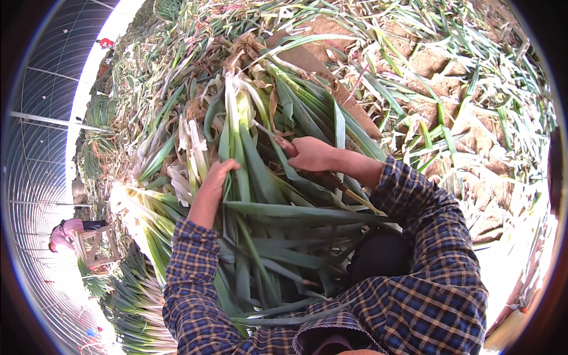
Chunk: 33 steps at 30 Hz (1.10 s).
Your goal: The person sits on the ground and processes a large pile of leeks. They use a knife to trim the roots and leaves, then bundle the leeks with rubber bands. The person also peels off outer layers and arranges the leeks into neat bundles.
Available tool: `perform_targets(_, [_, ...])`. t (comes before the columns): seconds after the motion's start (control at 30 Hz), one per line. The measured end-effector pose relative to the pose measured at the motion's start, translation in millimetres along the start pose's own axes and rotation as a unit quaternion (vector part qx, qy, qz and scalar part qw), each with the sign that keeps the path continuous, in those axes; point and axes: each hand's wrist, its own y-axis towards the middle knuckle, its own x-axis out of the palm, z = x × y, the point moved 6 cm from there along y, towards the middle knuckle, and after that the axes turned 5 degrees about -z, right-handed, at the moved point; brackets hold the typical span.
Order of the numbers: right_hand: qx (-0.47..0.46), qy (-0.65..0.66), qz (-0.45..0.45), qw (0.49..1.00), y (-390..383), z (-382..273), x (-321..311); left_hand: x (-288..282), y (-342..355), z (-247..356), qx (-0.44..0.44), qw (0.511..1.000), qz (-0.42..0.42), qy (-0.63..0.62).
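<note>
Several leeks lie across my lap, their roots pointing away from me. My left hand [218, 177] is closed round the green part of one leek [238, 115], whose white stem shows beyond my fingers. To its right, my right hand [310, 155] is curled shut over the leaves. A thin, pale, narrow piece [264, 128] sticks out from its finger side toward the leek; what the hand grips is mostly hidden. Long green leaves [296, 214] spread under both forearms.
More leeks [145, 216] lie at my left, with a large pile [139, 305] behind them. Leaf scraps [195, 35] cover the ground ahead, and bare soil [473, 142] shows at right. A person [66, 231] bends beside a wooden stand [97, 248] at far left.
</note>
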Motion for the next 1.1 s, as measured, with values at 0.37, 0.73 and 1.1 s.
perform_targets(0.37, [0.007, -0.135, -0.012, 0.991, 35.5, -32.0, -7.0, -15.9, -26.6, -28.0, -0.090, 0.978, -0.055, -0.182])
perform_targets(0.73, [0.054, -0.067, 0.021, 0.996, 118.8, -35.6, -30.0, -25.0, -31.2, -25.2, -0.048, 0.993, -0.019, -0.102])
perform_targets(1.1, [-0.019, -0.071, 0.013, 0.997, 142.1, -82.6, -10.1, -57.4, -50.2, -40.8, -0.058, 0.969, -0.014, -0.238])
